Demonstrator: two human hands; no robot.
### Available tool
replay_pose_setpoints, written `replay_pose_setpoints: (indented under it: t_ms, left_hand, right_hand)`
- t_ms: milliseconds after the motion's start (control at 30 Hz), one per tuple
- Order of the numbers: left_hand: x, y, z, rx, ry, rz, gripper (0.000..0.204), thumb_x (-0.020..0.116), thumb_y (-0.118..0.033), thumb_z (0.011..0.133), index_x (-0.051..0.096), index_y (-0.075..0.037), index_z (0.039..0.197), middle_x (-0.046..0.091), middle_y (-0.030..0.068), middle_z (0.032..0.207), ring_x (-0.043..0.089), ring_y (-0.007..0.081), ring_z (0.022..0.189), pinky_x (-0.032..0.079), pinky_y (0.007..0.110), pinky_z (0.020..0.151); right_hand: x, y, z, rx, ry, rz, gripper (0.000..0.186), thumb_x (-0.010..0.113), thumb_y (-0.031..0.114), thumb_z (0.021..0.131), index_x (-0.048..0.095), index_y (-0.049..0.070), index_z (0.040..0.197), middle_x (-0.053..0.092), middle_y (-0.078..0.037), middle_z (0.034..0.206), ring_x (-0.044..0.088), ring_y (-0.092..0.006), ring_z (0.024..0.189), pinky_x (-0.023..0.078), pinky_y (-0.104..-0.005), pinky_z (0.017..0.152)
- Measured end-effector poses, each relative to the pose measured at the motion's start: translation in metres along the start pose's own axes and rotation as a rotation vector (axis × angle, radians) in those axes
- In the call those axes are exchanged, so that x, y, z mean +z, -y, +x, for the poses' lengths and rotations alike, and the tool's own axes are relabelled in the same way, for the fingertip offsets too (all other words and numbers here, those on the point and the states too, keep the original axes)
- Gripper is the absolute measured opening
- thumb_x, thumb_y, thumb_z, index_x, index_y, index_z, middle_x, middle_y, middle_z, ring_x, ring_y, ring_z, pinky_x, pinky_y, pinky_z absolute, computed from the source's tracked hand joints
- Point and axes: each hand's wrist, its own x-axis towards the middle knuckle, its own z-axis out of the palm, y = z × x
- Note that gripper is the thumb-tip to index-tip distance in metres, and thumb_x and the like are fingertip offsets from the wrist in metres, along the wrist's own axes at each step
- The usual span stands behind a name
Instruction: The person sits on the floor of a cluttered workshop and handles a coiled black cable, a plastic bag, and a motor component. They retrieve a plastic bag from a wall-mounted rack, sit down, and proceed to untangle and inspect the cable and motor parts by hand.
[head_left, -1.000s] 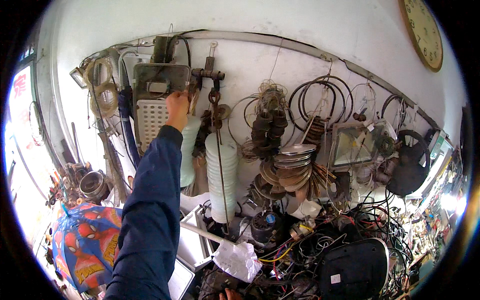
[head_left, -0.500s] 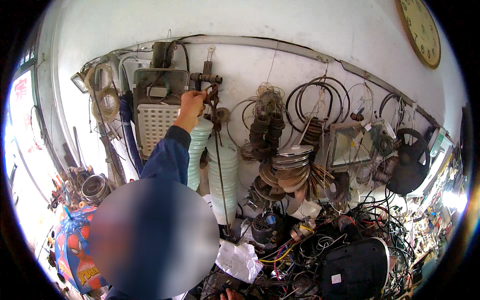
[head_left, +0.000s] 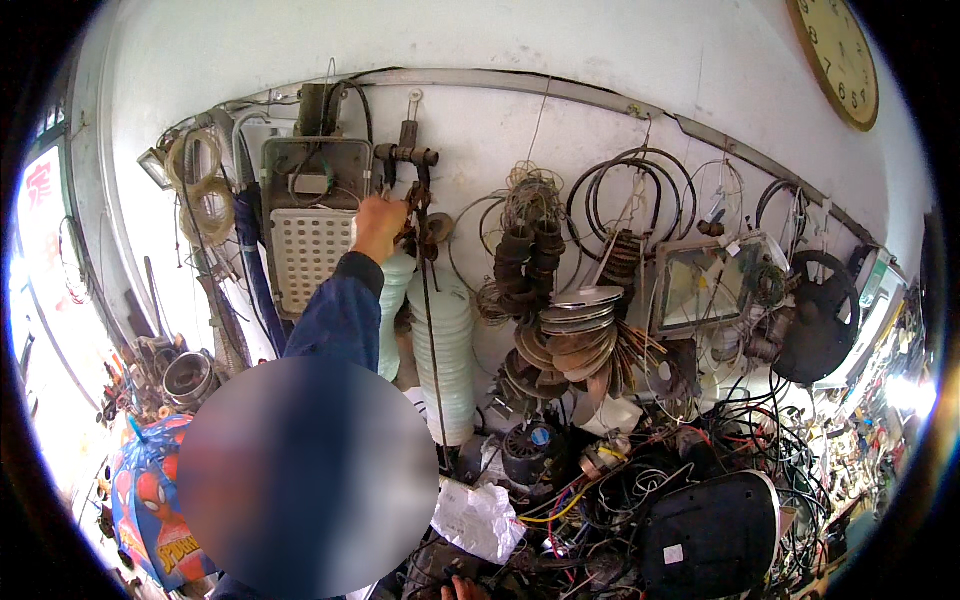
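My left hand [head_left: 379, 228], in a dark blue sleeve, is raised to the wall with its fingers closed at a cluster of rusty metal pieces [head_left: 420, 198]. What exactly it grips is hidden behind the fingers. The cluster hangs under a dark horizontal pipe-like fitting [head_left: 407, 155], and a long thin rod [head_left: 431, 350] runs down from it. Just below the hand stand tall stacks of pale green, ribbed discs [head_left: 443, 360]. Of my right hand [head_left: 462, 590] only a few fingers show at the bottom edge, beside dark clutter. A round blur covers much of my left arm.
Left of my hand hangs a grey perforated box [head_left: 315, 250]. Right of it hang metal discs [head_left: 580, 340], black cable coils [head_left: 635, 195] and a glass-fronted lamp [head_left: 700, 285]. Below lie crumpled paper [head_left: 480, 520], tangled wires, a black panel [head_left: 710, 540] and a printed umbrella [head_left: 155, 500].
My left hand has moved slightly down and left along the hanging rusty pieces, its fingers still closed. The right fingers stay at the bottom edge.
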Motion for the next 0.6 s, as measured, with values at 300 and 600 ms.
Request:
replay_pose_setpoints:
  t_ms: [300,600]
  left_hand:
    - [-0.028,0.017,0.004,0.102,-0.246,0.112,0.029,0.063,-0.022,0.083,0.071,0.001,0.099,0.07,0.0241,0.099,0.066,0.0435,0.097,0.051,0.049,0.085]
    - [-0.045,0.017,0.003,0.199,-0.169,0.315,0.023,0.063,-0.019,0.081,0.059,0.004,0.085,0.064,0.0233,0.086,0.061,0.0439,0.082,0.046,0.051,0.067]
  right_hand:
    - [0.0,0.003,0.002,-0.027,-0.02,-0.026,0.069,0.074,0.039,0.077,0.053,-0.001,0.13,0.045,-0.026,0.142,0.048,-0.0488,0.12,0.039,-0.0609,0.099]
    - [0.003,0.001,-0.002,0.057,0.106,-0.1,0.071,0.075,0.041,0.074,0.054,0.001,0.129,0.047,-0.024,0.141,0.049,-0.0472,0.12,0.041,-0.0608,0.097]
